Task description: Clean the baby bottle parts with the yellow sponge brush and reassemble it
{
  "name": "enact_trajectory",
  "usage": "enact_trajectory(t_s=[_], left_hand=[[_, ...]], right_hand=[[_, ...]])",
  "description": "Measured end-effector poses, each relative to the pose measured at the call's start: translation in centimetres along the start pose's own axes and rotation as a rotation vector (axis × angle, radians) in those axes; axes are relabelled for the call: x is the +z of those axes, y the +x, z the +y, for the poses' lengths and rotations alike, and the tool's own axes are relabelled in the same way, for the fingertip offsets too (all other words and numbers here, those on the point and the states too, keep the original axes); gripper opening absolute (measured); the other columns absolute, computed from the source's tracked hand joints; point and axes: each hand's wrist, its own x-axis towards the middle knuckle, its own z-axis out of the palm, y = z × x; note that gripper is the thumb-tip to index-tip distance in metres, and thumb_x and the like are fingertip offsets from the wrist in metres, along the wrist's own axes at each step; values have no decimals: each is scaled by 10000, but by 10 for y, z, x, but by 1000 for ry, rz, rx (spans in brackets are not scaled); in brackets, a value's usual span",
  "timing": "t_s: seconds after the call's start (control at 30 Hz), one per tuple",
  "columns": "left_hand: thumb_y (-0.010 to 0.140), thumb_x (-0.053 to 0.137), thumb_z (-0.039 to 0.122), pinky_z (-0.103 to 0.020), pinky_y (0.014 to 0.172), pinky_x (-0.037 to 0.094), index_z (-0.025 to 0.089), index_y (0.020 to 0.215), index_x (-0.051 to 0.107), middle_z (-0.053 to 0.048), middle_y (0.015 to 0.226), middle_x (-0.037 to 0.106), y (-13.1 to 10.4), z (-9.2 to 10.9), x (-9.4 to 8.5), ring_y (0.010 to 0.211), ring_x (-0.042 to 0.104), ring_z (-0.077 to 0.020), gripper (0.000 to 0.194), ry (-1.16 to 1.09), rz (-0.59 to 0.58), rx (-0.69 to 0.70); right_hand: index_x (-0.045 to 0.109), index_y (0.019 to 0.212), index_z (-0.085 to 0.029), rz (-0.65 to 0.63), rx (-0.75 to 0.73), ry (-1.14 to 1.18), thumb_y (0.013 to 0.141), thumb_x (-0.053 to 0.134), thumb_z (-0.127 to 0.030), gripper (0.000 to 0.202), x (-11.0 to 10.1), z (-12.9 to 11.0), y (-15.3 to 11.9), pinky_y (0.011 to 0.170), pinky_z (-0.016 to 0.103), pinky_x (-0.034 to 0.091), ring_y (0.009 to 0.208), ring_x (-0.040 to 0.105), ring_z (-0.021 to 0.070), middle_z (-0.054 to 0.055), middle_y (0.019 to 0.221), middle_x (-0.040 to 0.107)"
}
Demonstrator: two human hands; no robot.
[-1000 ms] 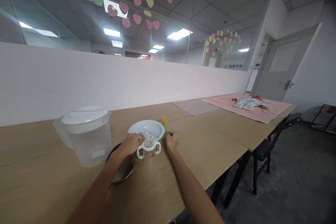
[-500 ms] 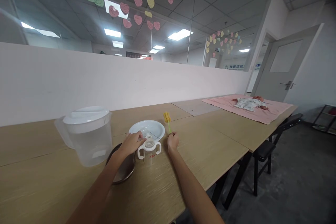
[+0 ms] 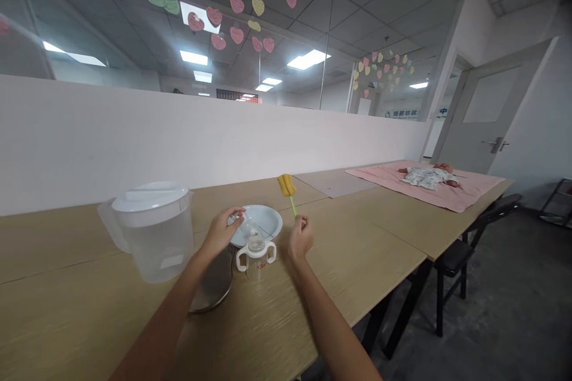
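My left hand (image 3: 220,233) is closed on a clear bottle (image 3: 249,227), tilted over the white bowl (image 3: 273,220); its outline is faint against the bowl. In my right hand (image 3: 301,239) is a bottle brush (image 3: 288,187) with a yellow sponge head and a thin green handle, raised head up to the right of the bowl. Just in front of the bowl, a baby bottle (image 3: 256,262) with two white side handles stands upright without a lid. Partly hidden by my left forearm, a dark metal pan (image 3: 217,283) sits left of that bottle.
A lidded plastic pitcher (image 3: 156,244) stands on the left of the wooden table (image 3: 348,250). Farther right, a baby-like doll (image 3: 426,177) lies on a pink cloth (image 3: 465,193). A black chair (image 3: 453,255) is by the right edge. The low wall (image 3: 268,140) runs behind.
My right hand has lifted the brush slightly, and its sponge head is higher. My left hand has risen a little with the clear bottle, which shows more plainly now.
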Motion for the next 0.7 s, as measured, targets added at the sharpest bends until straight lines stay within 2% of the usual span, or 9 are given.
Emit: enact_trajectory(t_s=[0.17,0.37,0.5,0.7], left_hand=[[770,493,330,-329,915,418,182,1087,528,-53,1019,657,0,26,-12,983,583,-189,352,-41,60,36],[770,519,325,-345,872,453,197,1121,481,-59,1096,612,-4,48,-8,964,585,-189,376,-104,94,47],[769,526,294,-347,896,444,203,1133,469,-50,1087,606,-6,59,-6,978,577,-182,379,-157,104,85],[768,533,284,-337,922,425,214,1128,486,-36,1055,613,-8,66,-9,1009,563,-181,370,-129,126,130]], right_hand=[[562,692,-184,-26,-200,87,850,333,-490,413,-10,-16,-13,564,220,322,565,486,132,-1,612,572],[516,567,-179,-44,-373,38,836,354,-491,443,-10,-16,-20,536,214,305,510,393,102,-19,516,480],[492,522,-183,-7,-395,-41,850,331,-470,464,-8,-11,-17,499,216,259,476,311,92,-32,462,406],[481,506,-185,6,-408,-85,857,320,-468,478,-7,-9,-15,493,215,241,474,287,93,-30,454,385]])
